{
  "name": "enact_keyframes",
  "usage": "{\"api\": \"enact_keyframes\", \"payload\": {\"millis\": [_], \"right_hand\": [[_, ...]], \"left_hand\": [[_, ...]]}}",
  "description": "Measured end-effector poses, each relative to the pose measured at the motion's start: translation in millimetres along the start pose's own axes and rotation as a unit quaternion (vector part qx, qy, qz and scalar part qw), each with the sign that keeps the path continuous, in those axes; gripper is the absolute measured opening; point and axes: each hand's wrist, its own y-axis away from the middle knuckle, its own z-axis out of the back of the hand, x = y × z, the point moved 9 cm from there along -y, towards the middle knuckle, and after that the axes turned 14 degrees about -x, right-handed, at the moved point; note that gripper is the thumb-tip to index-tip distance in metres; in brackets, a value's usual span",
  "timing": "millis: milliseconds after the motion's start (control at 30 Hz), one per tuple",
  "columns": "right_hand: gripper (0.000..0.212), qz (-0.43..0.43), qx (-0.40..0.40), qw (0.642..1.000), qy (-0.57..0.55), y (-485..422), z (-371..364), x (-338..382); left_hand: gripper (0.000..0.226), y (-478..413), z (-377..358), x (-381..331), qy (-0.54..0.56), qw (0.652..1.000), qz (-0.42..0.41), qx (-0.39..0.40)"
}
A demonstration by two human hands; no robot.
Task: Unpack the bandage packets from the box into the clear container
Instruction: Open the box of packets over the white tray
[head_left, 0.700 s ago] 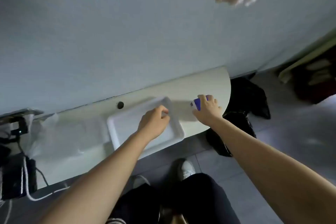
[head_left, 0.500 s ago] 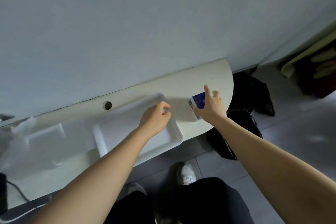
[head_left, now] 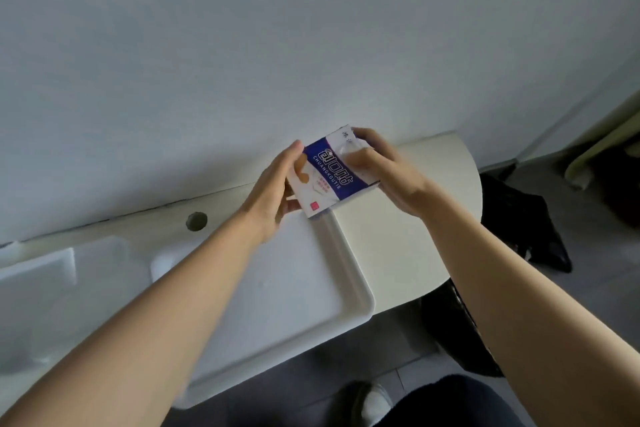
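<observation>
1. Shoe [head_left: 375, 404], white, on the grey floor below the tabletop's near edge, beside a dark trouser leg [head_left: 460, 402].
2. Tray [head_left: 349, 274], white, shallow, rimmed; sits at the near edge of the tabletop [head_left: 408, 239], its near right corner overhanging slightly.
3. Clear container [head_left: 38, 274], to the left of the tray, towards the tabletop's left end; blurred, contents cannot be told.
4. Black bag [head_left: 526, 229], on the floor past the tabletop's rounded right end.
5. Box [head_left: 332, 177], blue and white, printed lettering; held tilted in the air above the tray's far right corner.
6. Left hand [head_left: 273, 191], fingers closed on the box's left end.
7. Right hand [head_left: 388, 173], fingers wrapped over the box's right end, gripping it.
8. Round hole [head_left: 196, 220], in the tabletop near its far edge, against the wall [head_left: 311, 28].
</observation>
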Motion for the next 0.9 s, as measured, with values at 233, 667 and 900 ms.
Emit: {"api": "enact_keyframes", "payload": {"millis": [233, 667, 900], "right_hand": [[0.080, 0.080, -0.007, 0.995, 0.059, -8, -51, -11], [0.019, 0.336, -0.110, 0.900, 0.256, 30, -85, 13], [0.012, 0.322, -0.093, 0.894, 0.298, 37, -91, 4]], "left_hand": [[0.024, -8, 63, 19, -0.016, 0.990, -0.074, -0.121], [0.028, 34, 101, 39, -0.018, 0.971, -0.088, -0.220], [0.033, 48, 112, 54, -0.015, 0.969, -0.064, -0.238]]}}
